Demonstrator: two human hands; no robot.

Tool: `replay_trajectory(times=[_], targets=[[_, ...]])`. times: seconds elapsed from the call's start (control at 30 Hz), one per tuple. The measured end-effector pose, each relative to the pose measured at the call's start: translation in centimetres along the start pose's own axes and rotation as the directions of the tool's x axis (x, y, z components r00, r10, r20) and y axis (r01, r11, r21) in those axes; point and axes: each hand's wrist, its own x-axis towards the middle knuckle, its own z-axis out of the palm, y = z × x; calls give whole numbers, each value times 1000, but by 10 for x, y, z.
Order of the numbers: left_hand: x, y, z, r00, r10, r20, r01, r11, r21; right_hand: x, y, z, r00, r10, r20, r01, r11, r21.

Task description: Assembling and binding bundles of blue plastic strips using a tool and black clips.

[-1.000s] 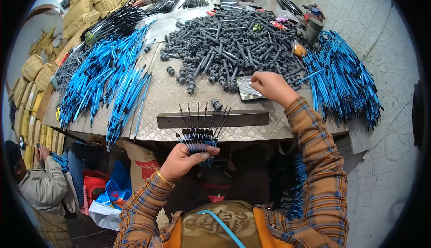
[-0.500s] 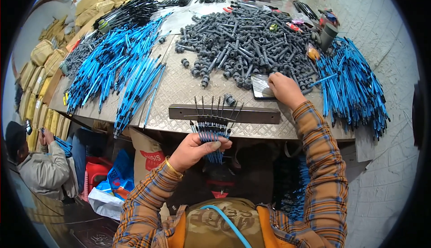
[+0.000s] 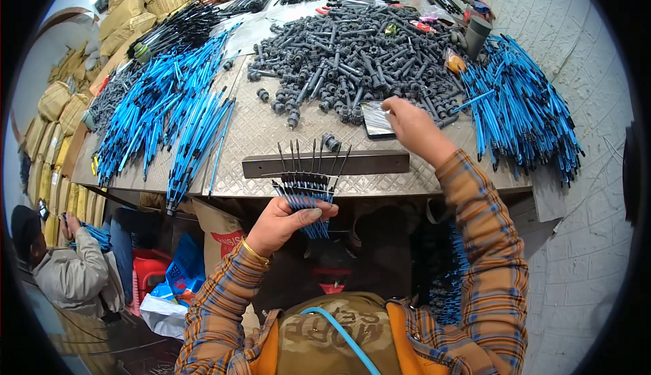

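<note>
Left hand (image 3: 278,224): fingers and thumb clamped on a fan of blue rods (image 3: 308,201) with black upper ends, just off the worktop's (image 3: 261,127) near edge. Right hand (image 3: 413,125): at a small tray (image 3: 377,121) of thin silvery pieces, toward the worktop's right corner; fingers bent, hold uncertain. Lettering: dark on brown apron (image 3: 332,338); pale on sack's (image 3: 228,241) red patch.

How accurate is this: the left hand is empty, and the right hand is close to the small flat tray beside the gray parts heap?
The left hand is not empty: the head view shows it holding a bunch of thin blue rods. The rest stands: the right hand is close to the small flat tray beside the gray parts heap.
</note>
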Motion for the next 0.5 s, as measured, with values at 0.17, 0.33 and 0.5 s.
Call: replay_trajectory(times=[0.17, 0.33, 0.5], targets=[[-1, 0, 1, 1000, 18, 13, -18, 1000, 8, -25, -47, -7, 966, -212, 144, 206, 977, 58], [5, 1, 1, 1000, 20, 24, -22, 998, 62, -38, -52, -12, 948, -106, 301, 141, 985, -99], [6, 1, 0, 999, 22, 24, -22, 999, 38, -39, -42, -5, 958, -70, 277, 129, 971, -200]])
